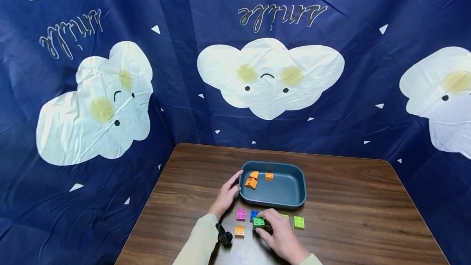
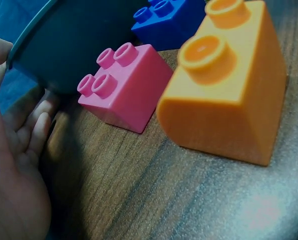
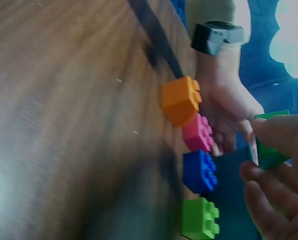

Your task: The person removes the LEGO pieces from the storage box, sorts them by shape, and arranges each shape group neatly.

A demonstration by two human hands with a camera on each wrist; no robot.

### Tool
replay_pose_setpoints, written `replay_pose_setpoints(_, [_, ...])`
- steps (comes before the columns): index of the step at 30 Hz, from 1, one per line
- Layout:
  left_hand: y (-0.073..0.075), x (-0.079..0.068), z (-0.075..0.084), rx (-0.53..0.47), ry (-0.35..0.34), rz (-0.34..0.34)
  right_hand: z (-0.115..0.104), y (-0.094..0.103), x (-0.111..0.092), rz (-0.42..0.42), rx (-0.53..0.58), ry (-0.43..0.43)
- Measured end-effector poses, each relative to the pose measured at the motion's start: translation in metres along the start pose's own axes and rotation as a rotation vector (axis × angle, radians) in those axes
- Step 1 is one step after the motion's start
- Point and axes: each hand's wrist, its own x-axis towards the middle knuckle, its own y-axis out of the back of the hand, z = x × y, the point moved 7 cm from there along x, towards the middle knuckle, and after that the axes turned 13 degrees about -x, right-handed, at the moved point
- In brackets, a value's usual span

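Note:
My right hand (image 1: 281, 236) pinches a green toy building brick (image 1: 259, 222) between thumb and fingers, held above the table in front of the tray. In the right wrist view the green brick (image 3: 272, 156) is partly covered by the fingers. My left hand (image 1: 223, 199) touches the left side of a dark blue-grey tray (image 1: 272, 204), its fingers along the outer wall. Between the hands lie a pink brick (image 1: 241, 214), an orange brick (image 1: 239, 232) with a rounded side and a blue brick (image 1: 254, 214), which the right hand partly hides.
Inside the tray lie orange pieces, among them a two-stud brick (image 1: 269, 176) and a darker-marked piece (image 1: 251, 183). A lime green brick (image 1: 299, 222) stands right of my right hand; a yellow-green one (image 1: 285, 216) is mostly hidden. Blue cloth walls (image 1: 176, 93) surround the wooden table (image 1: 349, 207).

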Motion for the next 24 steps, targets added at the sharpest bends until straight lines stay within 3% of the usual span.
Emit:
replay_pose_setpoints(13, [0.002, -0.009, -0.006, 0.033, 0.016, -0.005, 0.0, -0.033, -0.017, -0.238, 0.061, -0.059])
replay_pose_setpoints(18, [0.002, -0.007, -0.005, 0.024, 0.007, 0.004, 0.003, -0.04, -0.019, -0.235, 0.046, -0.074])
replay_pose_setpoints(24, [0.0, -0.001, 0.0, 0.017, -0.033, -0.003, 0.004, -0.04, -0.016, -0.132, 0.02, -0.021])
